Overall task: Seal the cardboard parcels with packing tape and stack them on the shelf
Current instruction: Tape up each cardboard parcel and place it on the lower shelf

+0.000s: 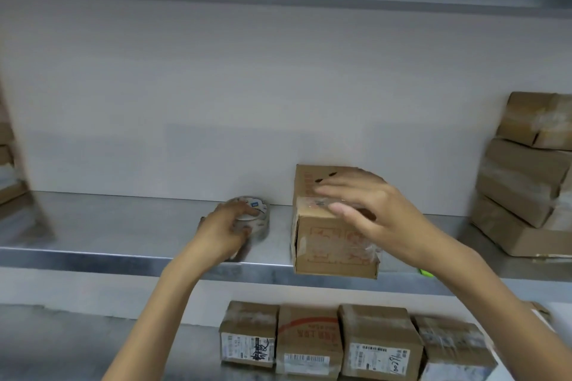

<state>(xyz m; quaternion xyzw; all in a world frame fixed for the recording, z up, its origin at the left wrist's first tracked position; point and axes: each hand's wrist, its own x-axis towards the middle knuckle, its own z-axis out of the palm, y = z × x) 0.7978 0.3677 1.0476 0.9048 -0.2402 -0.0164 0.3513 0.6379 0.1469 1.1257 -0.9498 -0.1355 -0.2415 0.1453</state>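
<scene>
On the steel shelf (117, 238), our left hand (224, 233) curls round the tape roll (255, 215), lying flat at nine o'clock from the closed parcel (331, 246). Our right hand (370, 210) spreads straight fingers over its top. Stacked parcels (526, 176) sit at three o'clock, and a parcel row (309, 340) at six, one level down.

- Shelf (108, 226) under both hands: bare metal, brushed, dull sheen.
- Tape roll (258, 219) in left hand (221, 233): clear plastic film, glossy.
- Parcel (328, 244) beneath right hand (371, 213): brown cardboard, matt; clear glossy tape over top and front.
- Stacked parcels (523, 176) right of right hand: matt cardboard, shiny tape bands.
- Row of parcels (309, 346) below both hands: matt cardboard, white paper labels (379, 356), glossy tape.
</scene>
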